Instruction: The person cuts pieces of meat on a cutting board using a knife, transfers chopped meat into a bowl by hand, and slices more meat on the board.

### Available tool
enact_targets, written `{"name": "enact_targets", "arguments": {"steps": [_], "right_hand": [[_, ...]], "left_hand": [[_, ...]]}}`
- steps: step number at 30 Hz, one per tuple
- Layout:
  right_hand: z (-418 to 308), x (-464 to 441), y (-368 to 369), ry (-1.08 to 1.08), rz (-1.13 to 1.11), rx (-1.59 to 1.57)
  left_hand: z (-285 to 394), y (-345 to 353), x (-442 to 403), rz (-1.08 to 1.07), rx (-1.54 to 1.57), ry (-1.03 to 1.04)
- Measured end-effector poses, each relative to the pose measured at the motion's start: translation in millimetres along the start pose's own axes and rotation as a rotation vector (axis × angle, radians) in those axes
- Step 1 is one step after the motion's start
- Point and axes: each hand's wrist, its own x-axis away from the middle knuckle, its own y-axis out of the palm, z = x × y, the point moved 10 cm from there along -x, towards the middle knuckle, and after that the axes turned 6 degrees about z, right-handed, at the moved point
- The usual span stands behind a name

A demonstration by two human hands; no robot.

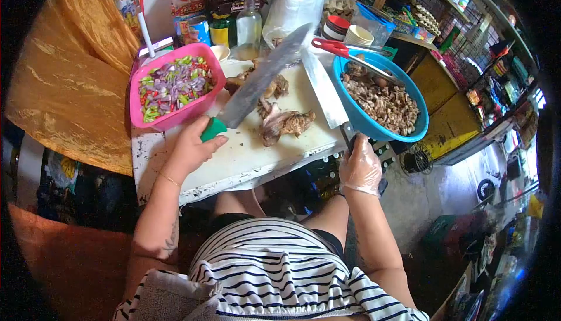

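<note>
My left hand (196, 148), bare, is closed on the green handle of a large knife (257, 84), whose broad blade is raised over the white board (245, 160). In my right hand (360, 169), which wears a clear plastic glove, is the black handle of a second knife (324, 90). The upper parts of the two blades come close together; whether they touch I cannot tell. Pieces of cooked meat (284, 123) lie on the board below and between the blades, some partly hidden behind the green-handled knife.
A pink tub (169, 121) of chopped onions and peppers stands at the left. On the right, a blue basin (418, 131) holds chopped meat and red-handled tongs (331, 47). Behind are a glass bottle (249, 26), cans, a small bowl (220, 52) and stacked bowls (358, 36).
</note>
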Motion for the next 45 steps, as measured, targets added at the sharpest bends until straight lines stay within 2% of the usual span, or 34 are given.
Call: {"name": "enact_targets", "arguments": {"steps": [2,3,4,6,9,10,11,12,13,14,15,16,18,20,21,23,26,27,28,30,33,35,38,39,42,44,45], "right_hand": [[-14,0,6,-0.026,-0.01,0.007],[-27,-2,7,-0.055,0.014,0.001],[-39,-4,8,-0.083,0.041,-0.006],[-52,-8,1,-0.087,0.063,-0.057],[-28,-10,-11,-0.057,0.073,-0.061],[-13,-8,-14,-0.043,0.091,-0.05],[5,-2,-8,-0.002,0.066,-0.044],[20,3,-3,0.042,0.04,-0.04],[30,8,5,0.182,-0.063,-0.051],[38,15,14,0.32,-0.167,-0.066],[38,20,36,0.299,-0.186,-0.19],[40,34,61,0.421,-0.278,-0.499],[6,45,82,0.653,-0.439,-1.003],[-39,43,86,0.549,-0.528,-1.089],[-53,46,92,0.581,-0.591,-1.079],[-65,36,100,0.401,-0.571,-0.932],[-47,9,96,0.26,-0.505,-0.487],[-34,1,90,0.39,-0.576,-0.397],[-18,-10,90,0.414,-0.552,-0.274],[9,-25,94,0.469,-0.526,-0.151],[28,-40,111,0.389,-0.469,-0.009],[34,-42,126,0.348,-0.468,0.04],[3,-43,89,0.072,-0.126,0.205],[-6,-40,82,-0.002,0.018,0.112],[-37,-21,98,-0.148,0.098,-0.247],[-44,-18,126,-0.063,0.0,-0.602],[-47,-17,121,-0.074,0.025,-0.563]], "left_hand": [[21,18,5,-0.011,-0.05,0.12],[37,37,8,-0.103,0.092,0.12],[57,50,9,-0.154,0.115,0.246],[72,67,3,-0.239,0.222,0.351],[46,43,-11,-0.163,-0.027,0.297],[17,30,-16,-0.17,0.008,0.042],[7,4,-24,0.062,-0.151,0.273],[1,-15,-21,0.175,-0.088,0.282],[-4,-28,-16,0.289,-0.023,0.285],[4,-28,-10,0.367,-0.151,0.335],[15,-29,-1,0.446,-0.28,0.383],[30,-29,11,0.524,-0.411,0.431],[41,-2,18,0.476,-0.577,0.334],[42,31,24,0.435,-0.692,0.481],[48,45,32,0.458,-0.633,0.54],[58,61,38,0.451,-0.424,0.608],[64,55,33,0.376,-0.342,0.52],[62,47,31,0.364,-0.33,0.471],[59,37,32,0.399,-0.313,0.414],[42,26,31,0.377,-0.209,0.338],[27,22,37,0.337,-0.169,0.28],[18,24,46,0.32,-0.222,0.316],[14,30,51,0.199,-0.302,0.278],[15,32,54,0.141,-0.328,0.248],[28,41,56,0.065,-0.432,0.293],[33,48,51,-0.008,-0.541,0.255],[34,52,48,-0.042,-0.596,0.237]]}}
